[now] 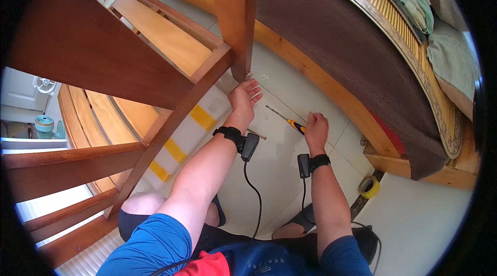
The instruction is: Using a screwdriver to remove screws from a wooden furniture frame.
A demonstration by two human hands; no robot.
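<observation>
My left hand (243,97) reaches up to the foot of a wooden chair leg (239,22), fingers spread and touching its lower end near a small metal fitting. My right hand (315,130) is closed around the orange handle of a screwdriver (286,118), whose thin metal shaft points up and left over the pale tiled floor (414,224). The screwdriver lies low, close to the floor. Both wrists wear black bands with cables running back toward my body.
A wooden frame of slats (98,157) fills the left side. A bed with a brown mattress edge (341,33) and wooden base curves across the upper right. A roll of yellow tape (368,187) lies on the floor at right. A thin metal rod (257,134) lies behind my left wrist.
</observation>
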